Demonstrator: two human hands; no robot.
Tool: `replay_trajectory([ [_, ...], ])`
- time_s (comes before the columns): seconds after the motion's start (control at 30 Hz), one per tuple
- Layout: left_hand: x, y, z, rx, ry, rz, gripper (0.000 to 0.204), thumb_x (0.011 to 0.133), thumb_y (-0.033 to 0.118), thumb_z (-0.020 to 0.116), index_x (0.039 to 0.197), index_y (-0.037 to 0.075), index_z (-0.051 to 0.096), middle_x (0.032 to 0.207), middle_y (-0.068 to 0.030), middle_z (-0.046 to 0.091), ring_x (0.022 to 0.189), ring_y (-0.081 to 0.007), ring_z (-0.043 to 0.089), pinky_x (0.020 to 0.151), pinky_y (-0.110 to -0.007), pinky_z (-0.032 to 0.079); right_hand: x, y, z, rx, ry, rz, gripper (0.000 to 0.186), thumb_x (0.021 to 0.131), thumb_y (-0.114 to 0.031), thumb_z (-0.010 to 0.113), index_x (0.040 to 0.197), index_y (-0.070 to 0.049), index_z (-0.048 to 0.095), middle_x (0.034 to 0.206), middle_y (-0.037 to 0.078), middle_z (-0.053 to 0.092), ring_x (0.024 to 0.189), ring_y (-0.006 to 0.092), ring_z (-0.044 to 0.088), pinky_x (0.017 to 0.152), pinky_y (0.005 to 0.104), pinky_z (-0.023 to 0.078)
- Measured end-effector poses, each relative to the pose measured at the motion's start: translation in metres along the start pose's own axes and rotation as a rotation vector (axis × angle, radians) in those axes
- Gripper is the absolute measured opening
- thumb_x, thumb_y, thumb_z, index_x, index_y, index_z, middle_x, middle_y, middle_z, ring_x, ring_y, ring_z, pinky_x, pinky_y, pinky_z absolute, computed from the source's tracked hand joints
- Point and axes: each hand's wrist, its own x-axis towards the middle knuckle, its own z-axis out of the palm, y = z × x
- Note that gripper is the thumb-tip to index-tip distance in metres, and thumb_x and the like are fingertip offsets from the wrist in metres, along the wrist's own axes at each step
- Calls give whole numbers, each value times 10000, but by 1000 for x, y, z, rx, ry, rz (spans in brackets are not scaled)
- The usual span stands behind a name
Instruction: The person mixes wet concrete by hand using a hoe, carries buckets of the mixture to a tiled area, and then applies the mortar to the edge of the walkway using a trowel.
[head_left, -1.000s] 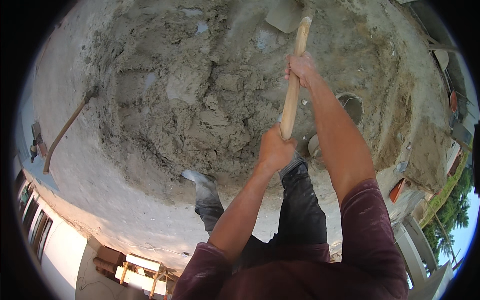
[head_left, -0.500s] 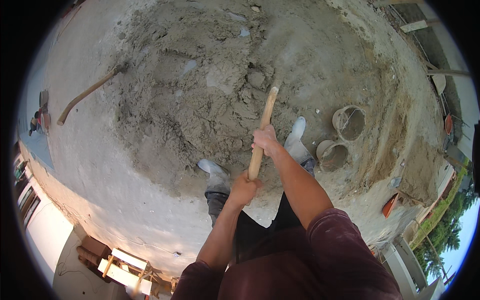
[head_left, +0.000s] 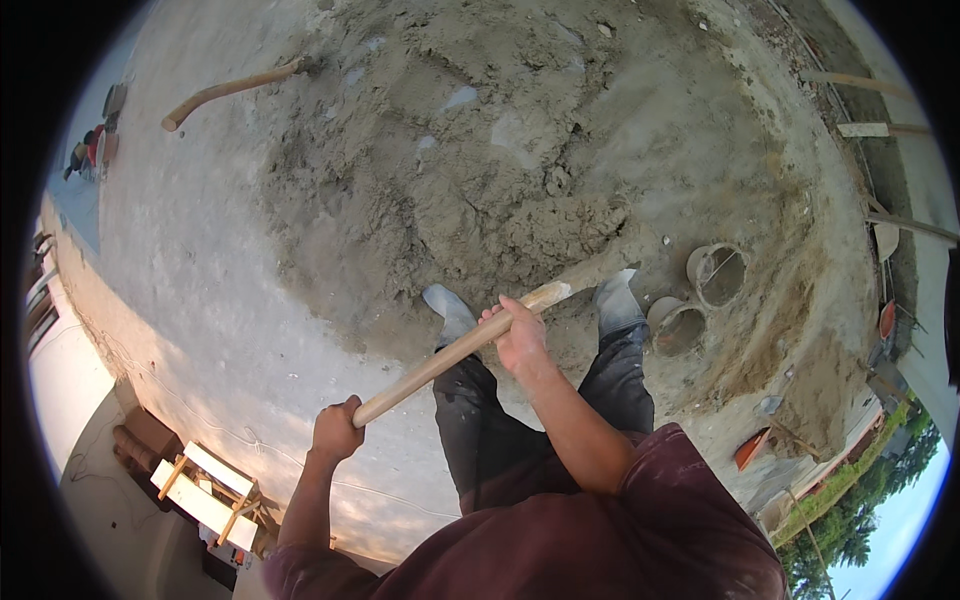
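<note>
Both my hands grip a long wooden tool handle (head_left: 430, 372) that slants up from lower left to right across my legs. My left hand (head_left: 338, 430) is closed around its lower end, well left of my knees. Further up, my right hand (head_left: 520, 337) wraps it between my boots. Past that hand the handle runs into a mortar-coated grey part. The tool's head is covered by wet mortar, so I cannot tell whether it is a shovel or a hoe. A broad heap of wet grey mortar (head_left: 450, 200) spreads in front of my boots.
Two mortar-stained buckets (head_left: 716, 275) (head_left: 677, 326) stand right of my right boot. Another wooden tool handle (head_left: 235, 92) lies at the far left of the heap. An orange tool blade (head_left: 751, 449) rests at right. Wooden furniture (head_left: 208, 495) stands lower left; a person (head_left: 88, 150) is far left.
The handle has swung from near upright to a low slant, its lower end moving left with my left hand. My right hand has come down and slightly left. The view has shifted.
</note>
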Motion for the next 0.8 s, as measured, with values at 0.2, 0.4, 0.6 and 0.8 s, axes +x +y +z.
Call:
replay_trajectory([
  [0.2,23,-58,73,36,158,-88,154,801,56,680,898,68,562,820,-201,680,788,-439,668,702,-528,538,-53,33,-2,-55,-21,-53,175,936,-120,740,1009,-53,595,946,97,651,978,280,668,947,460,543],
  [0.4,-39,1,85,20,-121,-116,152,808,123,675,928,54,612,769,-238,691,759,-462,682,697,-554,549,-5,26,-23,-246,59,25,272,955,-251,738,981,-48,559,832,95,636,630,230,667,590,395,605],
  [0.6,8,228,94,-339,-265,-13,313,827,179,716,1053,-22,633,790,-280,682,786,-474,695,709,-514,548,58,-140,-57,-337,179,-155,234,952,-178,696,1013,-59,504,744,44,543,530,158,543,469,370,507],
  [0.8,161,446,132,-720,-408,245,446,824,149,715,1189,-57,563,929,-248,686,865,-365,700,810,-429,530,99,-388,-113,-522,245,-579,276,966,-165,655,1059,10,464,741,77,550,532,167,566,431,342,521],
])
